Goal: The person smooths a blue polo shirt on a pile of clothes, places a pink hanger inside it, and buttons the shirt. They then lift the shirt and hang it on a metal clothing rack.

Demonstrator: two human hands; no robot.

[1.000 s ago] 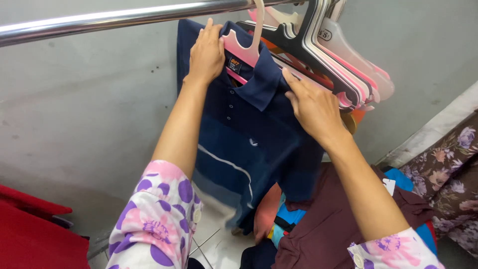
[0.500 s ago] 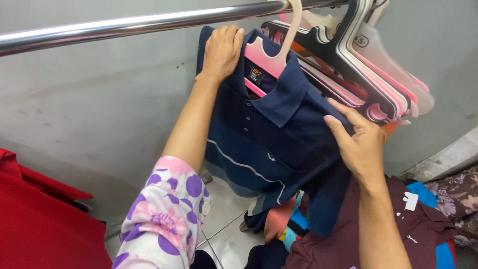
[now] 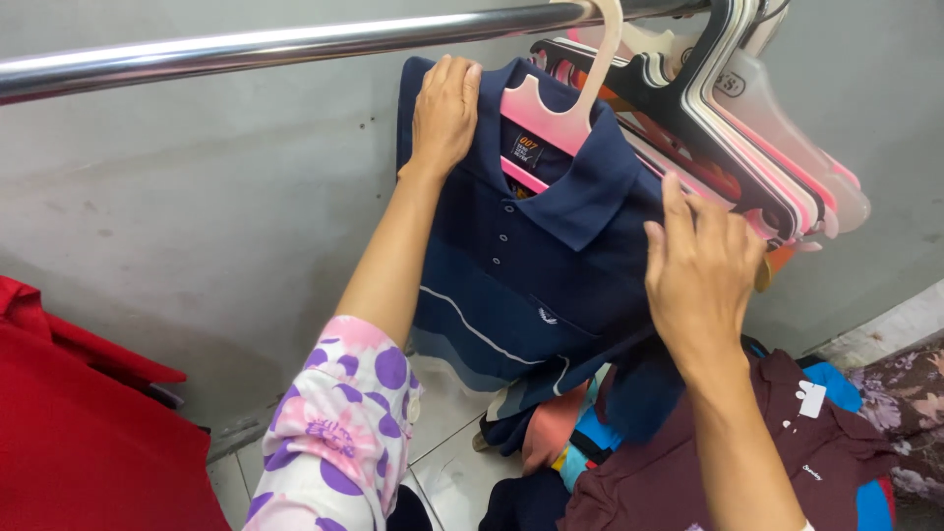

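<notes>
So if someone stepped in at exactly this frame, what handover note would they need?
Left hand: flat on the shoulder of the navy polo shirt, pressing it at the hanger end.
Right hand: open, fingers on the shirt's other shoulder.
Shirt: on the pink hanger, hooked over the metal rail, beside a bunch of empty hangers.
Done: shirt hung.
Left: more clothes, among them a maroon shirt, lie piled below.
</notes>
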